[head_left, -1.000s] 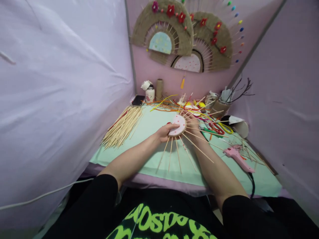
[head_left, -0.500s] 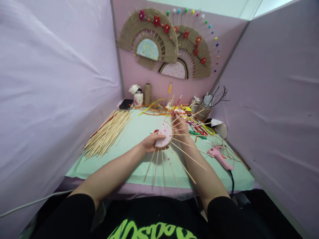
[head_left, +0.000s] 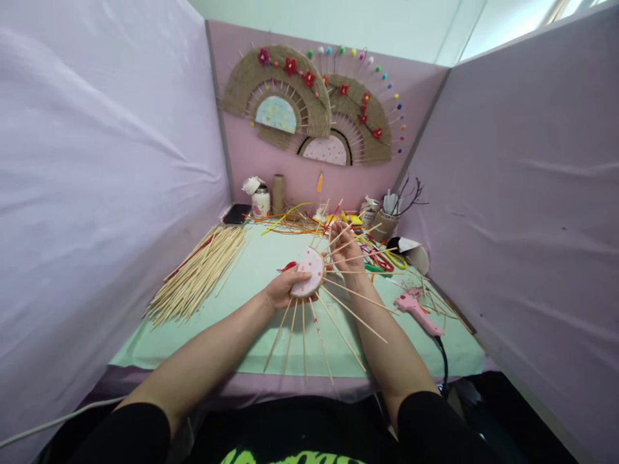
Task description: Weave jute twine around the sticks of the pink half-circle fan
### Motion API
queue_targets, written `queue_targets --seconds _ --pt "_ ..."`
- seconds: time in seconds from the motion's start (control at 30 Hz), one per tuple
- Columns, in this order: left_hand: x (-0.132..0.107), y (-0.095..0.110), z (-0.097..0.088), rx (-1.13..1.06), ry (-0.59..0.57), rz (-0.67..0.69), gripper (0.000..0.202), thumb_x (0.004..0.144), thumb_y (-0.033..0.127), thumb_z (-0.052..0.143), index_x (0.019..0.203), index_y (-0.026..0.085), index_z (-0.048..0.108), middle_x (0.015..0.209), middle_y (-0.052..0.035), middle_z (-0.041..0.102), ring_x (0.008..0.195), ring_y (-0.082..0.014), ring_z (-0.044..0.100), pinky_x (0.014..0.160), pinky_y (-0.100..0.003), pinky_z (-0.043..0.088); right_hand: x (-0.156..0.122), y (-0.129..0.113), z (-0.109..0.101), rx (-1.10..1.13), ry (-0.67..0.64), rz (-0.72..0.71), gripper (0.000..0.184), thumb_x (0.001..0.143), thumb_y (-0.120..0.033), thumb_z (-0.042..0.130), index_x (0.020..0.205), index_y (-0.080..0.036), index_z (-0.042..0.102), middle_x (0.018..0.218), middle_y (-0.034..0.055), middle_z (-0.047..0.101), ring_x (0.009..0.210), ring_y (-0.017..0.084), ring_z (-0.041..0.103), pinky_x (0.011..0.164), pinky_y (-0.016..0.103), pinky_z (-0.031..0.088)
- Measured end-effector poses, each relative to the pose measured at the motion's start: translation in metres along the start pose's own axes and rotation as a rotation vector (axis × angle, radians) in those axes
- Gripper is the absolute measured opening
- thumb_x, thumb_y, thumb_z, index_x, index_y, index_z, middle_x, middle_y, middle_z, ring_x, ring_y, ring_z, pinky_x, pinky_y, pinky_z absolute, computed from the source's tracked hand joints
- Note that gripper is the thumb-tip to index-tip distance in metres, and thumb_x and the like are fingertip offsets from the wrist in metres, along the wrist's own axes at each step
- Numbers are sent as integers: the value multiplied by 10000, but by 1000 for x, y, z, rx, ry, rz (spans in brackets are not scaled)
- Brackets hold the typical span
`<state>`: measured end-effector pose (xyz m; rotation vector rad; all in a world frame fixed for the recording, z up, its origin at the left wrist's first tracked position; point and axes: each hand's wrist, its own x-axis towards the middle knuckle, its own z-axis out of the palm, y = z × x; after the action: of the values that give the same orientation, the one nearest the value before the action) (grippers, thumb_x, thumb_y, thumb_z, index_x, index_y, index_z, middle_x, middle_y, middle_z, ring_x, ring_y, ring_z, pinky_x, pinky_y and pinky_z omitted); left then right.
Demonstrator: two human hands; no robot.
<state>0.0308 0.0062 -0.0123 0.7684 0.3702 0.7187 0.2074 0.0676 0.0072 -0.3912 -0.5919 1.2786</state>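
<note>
L hand (head_left: 280,290) pinches dotted half-disc (head_left: 312,264) btwn hands; R hand (head_left: 349,251) loosely spread behind its sticks (head_left: 348,309).

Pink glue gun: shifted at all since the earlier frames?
No. The pink glue gun lies in the same spot and at the same slant on the green cloth; only the camera view has shifted.
</note>
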Motion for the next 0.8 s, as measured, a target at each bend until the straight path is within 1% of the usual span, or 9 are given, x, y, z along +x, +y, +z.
queue_targets --seconds 0.1,0.23,0.33,0.4,0.53,0.63,0.73,0.8 --pt "-1 0 2 -12 -22 -4 500 645 158 742 1124 124 600 840 -82 705 597 -144 642 579 -293 550 -1 -6 2 56 15 29 176 768 -109 626 897 -225 657 881 -19 732 927 98 678 824 197 567" --pt "0 -1 1 -34 -8 4 507 636 153 754 1117 109 599 815 -78 702 594 -145 641 576 -293 552 0 -11 2 75 27 39 143 775 -123 634 868 -230 650 835 -41 723 749 69 674 701 176 566" --pt "2 -1 -1 -65 25 26 536 661 143 731 1172 139 569 818 -64 704 589 -143 646 575 -288 548 2 -15 -2 58 5 50 96 787 -180 650 862 -237 634 777 -66 698 569 34 593 565 147 512" --pt "3 -1 -1 -83 49 29 537 674 135 717 1187 147 559 805 -57 704 577 -139 644 575 -282 543 3 -21 -6 38 -26 42 50 801 -220 646 840 -241 621 712 -84 661 484 20 514 511 140 463" --pt "4 1 2 -103 133 44 464 675 120 707 1123 108 589 735 -51 690 554 -131 631 573 -272 534 2 -37 -13 8 -125 -10 41 798 -260 648 827 -250 620 668 -90 606 467 24 449 498 158 423" --pt "5 2 3 -105 153 52 425 704 104 672 1122 100 598 733 -50 689 539 -118 619 567 -263 525 -1 -49 -17 30 -206 -61 75 751 -224 679 804 -253 635 674 -86 591 476 23 421 485 158 394" --pt "7 2 2 -87 160 50 385 726 96 646 1108 105 606 712 -43 685 518 -111 607 566 -262 517 -4 -58 -19 32 -242 -112 104 715 -205 697 790 -261 651 670 -84 587 483 25 405 497 163 395" --pt "8 1 1 -57 200 36 323 730 97 643 1052 98 617 694 -46 682 514 -118 609 567 -267 516 -4 -63 -21 9 -254 -129 110 712 -215 697 800 -270 663 671 -80 594 479 28 396 500 171 398"
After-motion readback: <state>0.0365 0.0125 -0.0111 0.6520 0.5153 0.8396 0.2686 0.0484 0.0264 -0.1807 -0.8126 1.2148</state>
